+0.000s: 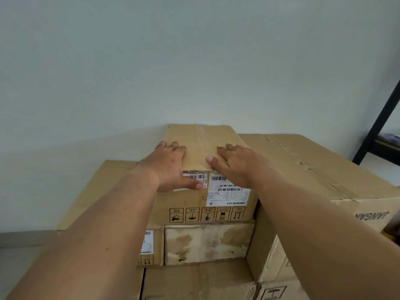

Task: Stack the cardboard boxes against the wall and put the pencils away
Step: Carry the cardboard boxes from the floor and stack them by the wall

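A narrow brown cardboard box with white barcode labels on its near face sits on top of the stack, its far end against the pale wall. My left hand lies flat on its top near the left front corner, thumb down over a label. My right hand rests flat on the top at the right front corner. Both hands press on the box with fingers spread. Below it are a stained box and a labelled box. No pencils are in view.
A large cardboard box stands to the right, slightly taller, with a flap hanging at its right edge. More boxes lie below at the front. A flat cardboard top extends to the left. A black shelf frame stands at the far right.
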